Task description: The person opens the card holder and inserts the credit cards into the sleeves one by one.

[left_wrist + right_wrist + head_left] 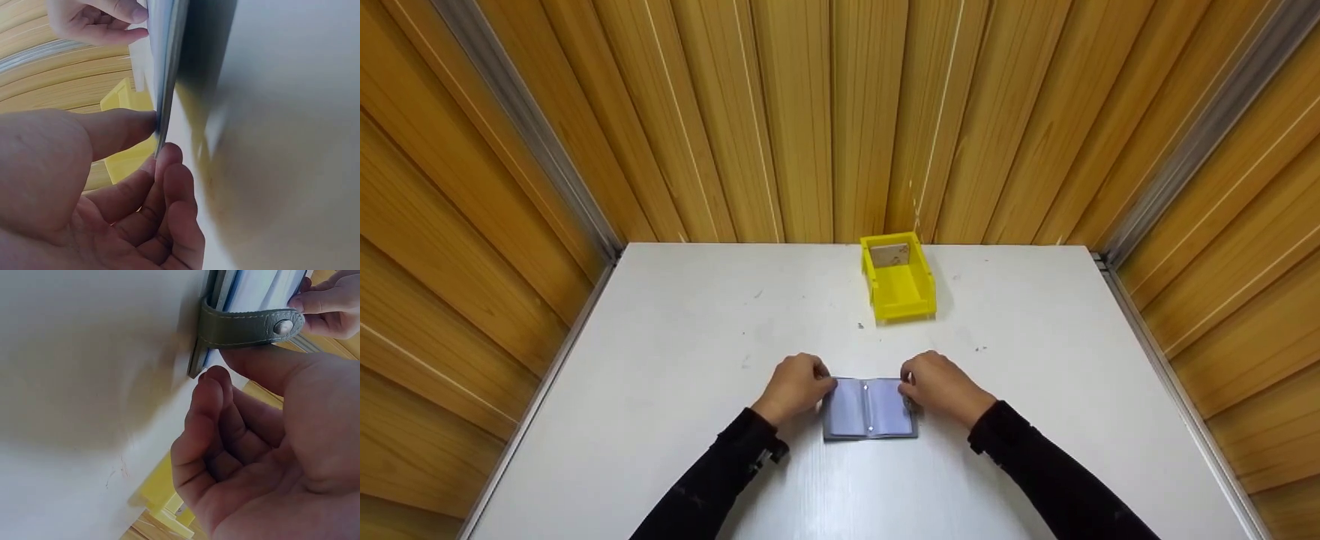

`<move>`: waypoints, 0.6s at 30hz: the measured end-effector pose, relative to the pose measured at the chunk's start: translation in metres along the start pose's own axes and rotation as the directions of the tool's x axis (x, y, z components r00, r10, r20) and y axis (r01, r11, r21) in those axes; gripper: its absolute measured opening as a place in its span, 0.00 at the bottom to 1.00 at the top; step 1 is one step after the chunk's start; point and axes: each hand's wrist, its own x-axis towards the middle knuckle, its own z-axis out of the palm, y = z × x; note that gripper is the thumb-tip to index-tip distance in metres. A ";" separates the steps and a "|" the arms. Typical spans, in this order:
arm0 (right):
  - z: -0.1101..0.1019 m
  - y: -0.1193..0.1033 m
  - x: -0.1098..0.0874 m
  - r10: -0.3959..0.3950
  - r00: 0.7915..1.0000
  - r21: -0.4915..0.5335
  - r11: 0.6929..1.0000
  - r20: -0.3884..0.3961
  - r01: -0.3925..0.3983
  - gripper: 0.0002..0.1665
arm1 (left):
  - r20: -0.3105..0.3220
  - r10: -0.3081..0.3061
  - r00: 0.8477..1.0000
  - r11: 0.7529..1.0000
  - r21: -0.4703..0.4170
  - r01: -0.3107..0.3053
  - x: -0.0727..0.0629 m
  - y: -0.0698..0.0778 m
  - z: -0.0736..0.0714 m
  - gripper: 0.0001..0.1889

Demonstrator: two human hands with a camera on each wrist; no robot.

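A small card holder [851, 409] lies spread apart in the head view, with clear plastic sleeves on both sides of its spine. My left hand [799, 386] pinches its upper left corner between thumb and fingers. At the upper right corner, my right hand [941, 382] grips the other cover the same way. The right wrist view shows a dark grey-green leather strap [242, 329] with a metal snap [283, 327], sticking out from the cover's edge above the right thumb. In the left wrist view the cover's thin edge [169, 73] stands between thumb and fingertips.
A yellow plastic bin [905, 289] stands near the back of the white table [697, 315], beyond the hands. Wood-patterned walls [810, 120] with metal corner posts rise behind and on both sides.
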 end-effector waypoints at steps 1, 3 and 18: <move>0.000 0.000 0.000 -0.008 1.000 -0.004 1.000 0.007 0.008 0.07 | 0.000 -0.004 1.000 1.000 0.000 0.004 0.000 0.000 0.000 0.07; 0.000 0.000 0.000 -0.018 1.000 -0.014 1.000 0.010 0.018 0.07 | -0.006 0.005 1.000 1.000 0.007 -0.005 0.000 -0.002 0.002 0.07; -0.005 0.004 0.011 0.012 0.997 0.023 1.000 0.071 -0.013 0.11 | -0.011 0.035 0.999 0.999 0.010 -0.035 -0.002 0.000 0.003 0.07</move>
